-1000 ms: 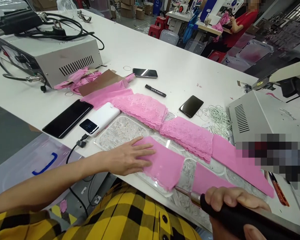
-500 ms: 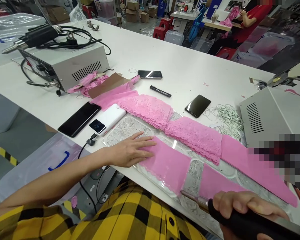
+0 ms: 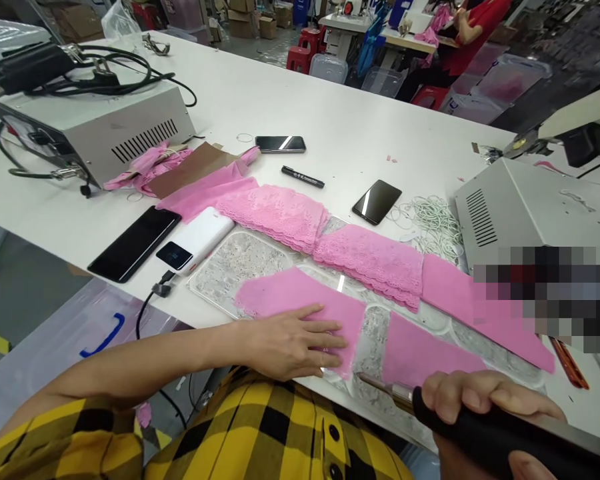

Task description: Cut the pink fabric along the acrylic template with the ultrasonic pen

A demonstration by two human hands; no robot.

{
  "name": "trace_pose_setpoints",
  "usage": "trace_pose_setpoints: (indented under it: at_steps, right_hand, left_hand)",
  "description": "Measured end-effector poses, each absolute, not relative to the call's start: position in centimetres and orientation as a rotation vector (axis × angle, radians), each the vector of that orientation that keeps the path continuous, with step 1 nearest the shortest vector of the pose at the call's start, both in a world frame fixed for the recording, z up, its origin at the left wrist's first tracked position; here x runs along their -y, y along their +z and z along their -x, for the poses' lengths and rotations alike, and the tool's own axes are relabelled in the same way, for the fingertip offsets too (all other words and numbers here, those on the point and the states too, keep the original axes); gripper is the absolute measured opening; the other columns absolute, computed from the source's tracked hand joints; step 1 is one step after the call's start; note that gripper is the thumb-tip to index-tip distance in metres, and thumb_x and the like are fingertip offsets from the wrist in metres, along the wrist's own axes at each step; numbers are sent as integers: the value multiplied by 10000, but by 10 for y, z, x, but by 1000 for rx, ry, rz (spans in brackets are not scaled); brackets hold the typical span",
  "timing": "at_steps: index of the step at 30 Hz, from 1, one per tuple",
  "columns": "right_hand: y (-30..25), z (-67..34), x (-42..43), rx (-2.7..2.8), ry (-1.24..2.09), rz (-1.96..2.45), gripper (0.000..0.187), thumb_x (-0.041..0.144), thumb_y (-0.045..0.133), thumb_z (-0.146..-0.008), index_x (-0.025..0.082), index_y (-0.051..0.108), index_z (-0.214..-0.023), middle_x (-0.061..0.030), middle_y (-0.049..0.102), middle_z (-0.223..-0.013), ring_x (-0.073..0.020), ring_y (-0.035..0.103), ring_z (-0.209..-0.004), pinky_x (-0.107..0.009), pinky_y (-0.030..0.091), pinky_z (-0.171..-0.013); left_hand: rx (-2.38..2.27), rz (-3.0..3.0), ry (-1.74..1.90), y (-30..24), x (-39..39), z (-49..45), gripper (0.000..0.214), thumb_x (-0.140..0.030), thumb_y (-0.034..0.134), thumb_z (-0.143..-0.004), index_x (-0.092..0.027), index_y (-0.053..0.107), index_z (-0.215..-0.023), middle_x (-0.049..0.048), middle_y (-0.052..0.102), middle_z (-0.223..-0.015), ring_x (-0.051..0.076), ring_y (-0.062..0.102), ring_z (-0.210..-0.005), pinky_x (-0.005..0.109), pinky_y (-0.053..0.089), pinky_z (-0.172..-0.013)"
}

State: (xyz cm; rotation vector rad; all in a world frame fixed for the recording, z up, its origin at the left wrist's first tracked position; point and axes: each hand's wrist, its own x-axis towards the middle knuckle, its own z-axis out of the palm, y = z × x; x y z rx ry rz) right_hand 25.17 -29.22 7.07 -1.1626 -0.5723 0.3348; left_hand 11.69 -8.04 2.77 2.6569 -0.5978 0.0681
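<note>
My left hand lies flat with its fingers spread on a pink fabric piece, near that piece's right end. The fabric rests on a marbled grey board with clear raised outlines. My right hand is wrapped round a black-handled tool with a slim metal tip. Its tip points left, close to the lower right corner of the fabric under my left hand; whether it touches cannot be told. A second flat pink piece lies just beyond the tool. Stacked pink lace pieces run along the board's far side.
A grey vented box with a cabled black tool on top stands at left, another grey box at right. Phones, a marker, a white power bank and pale elastic loops lie around. A person in red sits far behind.
My left hand has slid right across the pink piece, uncovering its left end. My right hand keeps its grip on the tool, the tip near the same corner. The view has shifted slightly right.
</note>
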Motion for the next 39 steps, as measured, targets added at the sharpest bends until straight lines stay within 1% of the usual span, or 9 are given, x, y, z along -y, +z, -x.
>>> trace_pose_setpoints:
  at_steps: [8, 11, 15, 24, 28, 33, 39]
  right_hand:
    - [74, -253, 292, 592, 340, 1130, 175, 326, 593, -800, 225, 591, -943, 15, 484, -757, -132, 534, -603, -339, 492, -551]
    - [74, -251, 292, 587, 364, 1135, 171, 328, 592, -806, 227, 591, -943, 14, 486, -764, -136, 545, -604, -351, 497, -558]
    - [71, -250, 295, 577, 393, 1124, 181, 330, 578, -816, 233, 582, -969, 13, 475, -795, -140, 550, -625, -356, 499, -567]
    - [71, -250, 295, 584, 405, 1114, 188, 332, 563, -819, 229, 571, -976, 11, 460, -809, -141, 543, -635, -356, 497, -569]
    - [73, -251, 293, 638, 397, 1106, 188, 318, 562, -816, 220, 574, -976, 9, 464, -805, -139, 550, -635, -350, 502, -571]
    - [77, -249, 290, 650, 396, 1103, 192, 325, 571, -814, 219, 582, -973, 8, 475, -788, -138, 551, -615, -341, 500, -551]
    - [79, -246, 286, 637, 349, 1162, 167, 339, 579, -797, 236, 592, -928, 9, 472, -739, -136, 522, -557, -344, 479, -497]
  left_hand:
    - [567, -2635, -5, 25, 82, -116, 386, -339, 387, -1048, -215, 560, -1370, 31, 420, -1522, 208, 264, -1483, 477, -21, -1245]
    - [582, -2638, -1, 24, 83, -116, 381, -337, 396, -1045, -215, 559, -1367, 36, 419, -1525, 214, 272, -1481, 489, -13, -1243]
    - [598, -2639, 43, 23, 83, -116, 365, -319, 442, -1029, -210, 572, -1352, 47, 459, -1501, 222, 304, -1468, 509, 26, -1243]
    - [588, -2638, 51, 23, 82, -117, 362, -331, 463, -1019, -218, 585, -1341, 54, 473, -1489, 219, 316, -1463, 507, 31, -1244]
    - [603, -2648, 47, 22, 82, -117, 379, -344, 443, -1027, -211, 567, -1360, 43, 441, -1510, 216, 284, -1477, 505, 3, -1243]
    - [627, -2675, 90, 19, 83, -116, 389, -358, 397, -1043, -203, 566, -1358, 35, 403, -1535, 214, 249, -1489, 485, -66, -1235]
    - [633, -2680, 120, 19, 84, -116, 381, -367, 438, -1029, -199, 577, -1341, 55, 446, -1511, 225, 294, -1473, 515, 5, -1240]
